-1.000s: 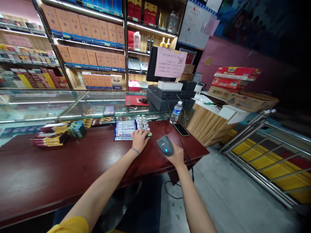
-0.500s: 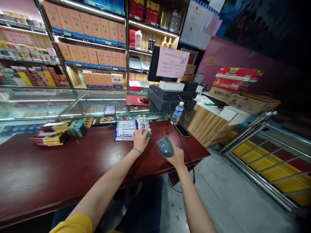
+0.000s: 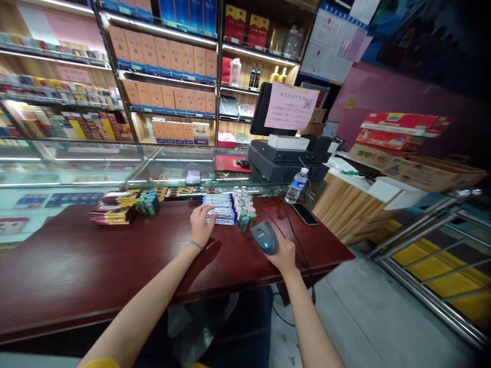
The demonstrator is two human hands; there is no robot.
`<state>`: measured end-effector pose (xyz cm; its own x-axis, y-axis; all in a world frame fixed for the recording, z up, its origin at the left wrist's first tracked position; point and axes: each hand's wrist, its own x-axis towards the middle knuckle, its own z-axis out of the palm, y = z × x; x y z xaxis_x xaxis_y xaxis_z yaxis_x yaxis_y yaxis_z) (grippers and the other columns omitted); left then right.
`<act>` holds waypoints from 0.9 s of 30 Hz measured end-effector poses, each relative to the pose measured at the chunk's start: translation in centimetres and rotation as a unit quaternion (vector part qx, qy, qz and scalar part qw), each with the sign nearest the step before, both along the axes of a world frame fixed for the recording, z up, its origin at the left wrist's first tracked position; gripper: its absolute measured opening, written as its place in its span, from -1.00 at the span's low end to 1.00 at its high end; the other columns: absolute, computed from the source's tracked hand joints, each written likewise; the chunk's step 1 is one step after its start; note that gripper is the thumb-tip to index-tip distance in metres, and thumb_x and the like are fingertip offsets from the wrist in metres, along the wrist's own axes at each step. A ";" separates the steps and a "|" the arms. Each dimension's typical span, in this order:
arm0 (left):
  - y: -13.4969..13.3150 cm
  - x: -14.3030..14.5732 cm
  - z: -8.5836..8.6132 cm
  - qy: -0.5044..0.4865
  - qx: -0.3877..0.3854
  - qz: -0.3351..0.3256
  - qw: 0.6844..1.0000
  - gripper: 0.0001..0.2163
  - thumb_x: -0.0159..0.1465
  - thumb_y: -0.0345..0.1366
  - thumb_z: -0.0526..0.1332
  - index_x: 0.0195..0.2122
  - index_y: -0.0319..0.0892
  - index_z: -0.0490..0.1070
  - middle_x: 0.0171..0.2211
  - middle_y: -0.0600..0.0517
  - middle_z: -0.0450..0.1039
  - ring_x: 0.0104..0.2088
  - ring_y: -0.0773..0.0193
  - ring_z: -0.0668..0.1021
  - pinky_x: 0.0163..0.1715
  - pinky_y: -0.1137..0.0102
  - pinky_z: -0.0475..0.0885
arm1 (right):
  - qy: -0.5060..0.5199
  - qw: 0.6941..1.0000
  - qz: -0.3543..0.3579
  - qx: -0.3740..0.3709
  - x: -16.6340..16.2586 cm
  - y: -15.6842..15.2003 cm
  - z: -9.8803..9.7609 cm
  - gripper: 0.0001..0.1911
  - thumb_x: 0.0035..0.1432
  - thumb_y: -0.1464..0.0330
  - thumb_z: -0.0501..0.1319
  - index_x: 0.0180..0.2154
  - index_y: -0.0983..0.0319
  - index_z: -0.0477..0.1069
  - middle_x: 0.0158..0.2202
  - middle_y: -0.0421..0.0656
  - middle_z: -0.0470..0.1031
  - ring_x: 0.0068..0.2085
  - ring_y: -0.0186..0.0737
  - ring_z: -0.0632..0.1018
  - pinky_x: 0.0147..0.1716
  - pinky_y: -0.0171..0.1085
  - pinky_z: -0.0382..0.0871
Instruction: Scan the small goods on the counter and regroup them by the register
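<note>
My right hand (image 3: 284, 255) is wrapped round the handle of a grey barcode scanner (image 3: 264, 237) with a blue light, above the red-brown table. My left hand (image 3: 201, 225) is at the left end of a row of blue-and-white slim packets (image 3: 222, 208), fingers apart and slightly bent over them; whether the fingertips touch the packets I cannot tell. Right of the packets stand silver-topped small items (image 3: 242, 199), with little green packs (image 3: 246, 221) at their near end. Farther left lie a stack of maroon-and-yellow packets (image 3: 115, 208) and more green packs (image 3: 148, 202).
A water bottle (image 3: 296, 186) and a phone (image 3: 306, 213) are at the table's right end, beside the scanner's cable. Behind are a glass counter (image 3: 172, 158), a monitor with a pink notice (image 3: 291, 106) and stocked shelves. Boxes and a metal railing (image 3: 418, 276) stand right.
My left hand has moved left, off the green packs by the silver-topped items, to the left end of the slim packets. The scanner stays in my right hand; the view has shifted left.
</note>
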<state>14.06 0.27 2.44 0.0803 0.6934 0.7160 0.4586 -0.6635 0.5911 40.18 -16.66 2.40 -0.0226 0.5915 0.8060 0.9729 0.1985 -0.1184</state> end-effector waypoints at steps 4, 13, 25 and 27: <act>1.9 -6.7 -0.1 -0.033 -0.008 0.040 0.999 -0.80 0.32 -0.21 0.17 -0.09 -0.12 0.45 -0.16 -0.06 0.41 -0.15 0.16 0.49 -0.06 0.24 0.42 | -0.017 0.999 0.031 0.013 -3.3 1.9 0.2 -0.58 0.10 0.25 0.19 -0.01 0.27 0.38 -0.31 -0.04 0.60 -0.36 -0.08 0.62 -0.35 -0.20 0.53; 5.0 -20.0 -2.0 -0.067 -0.037 0.158 0.984 -0.75 0.27 -0.21 0.20 -0.07 -0.17 0.43 -0.15 -0.07 0.36 -0.26 0.23 0.50 -0.20 0.27 0.52 | -0.026 0.995 0.092 0.024 -9.8 6.3 -1.4 -0.60 0.11 0.29 0.19 0.00 0.26 0.40 -0.25 -0.02 0.59 -0.30 -0.07 0.63 -0.33 -0.20 0.51; 8.8 -22.5 -3.7 -0.003 -0.065 0.148 0.987 -0.55 0.27 -0.37 0.15 0.21 -0.11 0.30 0.05 -0.16 0.29 -0.04 0.12 0.48 0.08 0.13 0.40 | -0.062 0.986 0.153 0.024 -13.8 9.8 -1.9 -0.60 0.12 0.33 0.13 0.01 0.29 0.34 -0.32 -0.05 0.58 -0.37 -0.11 0.61 -0.42 -0.24 0.48; 9.6 -21.9 -3.7 0.034 -0.063 0.159 0.985 -0.51 0.24 -0.40 0.17 0.23 -0.12 0.29 0.01 -0.17 0.25 -0.01 0.08 0.44 0.12 0.10 0.35 | -0.062 0.986 0.155 0.018 -13.7 9.7 -2.1 -0.61 0.12 0.34 0.13 0.00 0.29 0.34 -0.33 -0.06 0.58 -0.38 -0.12 0.60 -0.41 -0.24 0.47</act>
<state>-7.88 9.84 -1.24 -0.1108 0.7737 0.6239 0.6734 -0.4032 0.6196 26.50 -6.96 0.32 -0.2973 0.5109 0.8066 0.8710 0.4913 0.0098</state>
